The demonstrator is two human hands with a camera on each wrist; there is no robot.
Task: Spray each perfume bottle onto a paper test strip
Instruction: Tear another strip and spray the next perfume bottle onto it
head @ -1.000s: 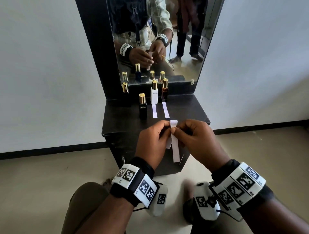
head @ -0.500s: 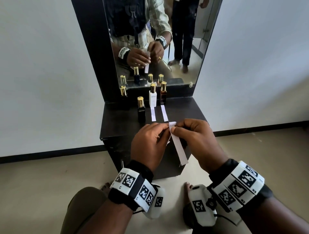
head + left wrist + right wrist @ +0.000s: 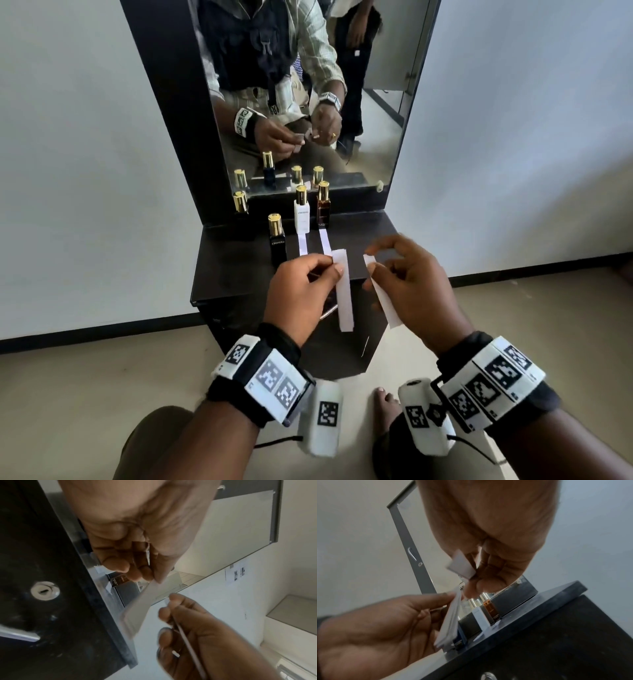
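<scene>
My left hand (image 3: 333,268) pinches the top of a thin stack of white paper test strips (image 3: 344,298) over the table's front edge. In the right wrist view the stack (image 3: 449,620) shows its layered edge. My right hand (image 3: 372,264) pinches a single strip (image 3: 383,299), a short way to the right of the stack. On the black table (image 3: 239,274) stand a black perfume bottle (image 3: 277,245), a white bottle (image 3: 302,216) and an amber bottle (image 3: 323,212), all gold-capped. One strip (image 3: 302,245) lies before the white bottle and another strip (image 3: 325,244) before the amber one.
A fourth gold-capped bottle (image 3: 240,202) stands at the back left against the mirror (image 3: 308,85), which reflects me and another person standing behind. A lock (image 3: 45,590) and a handle sit on the cabinet front. My knee and foot are on the floor below.
My hands were together on the strips. They have drawn apart: the right hand has pulled one strip off to the right, and the left keeps the rest.
</scene>
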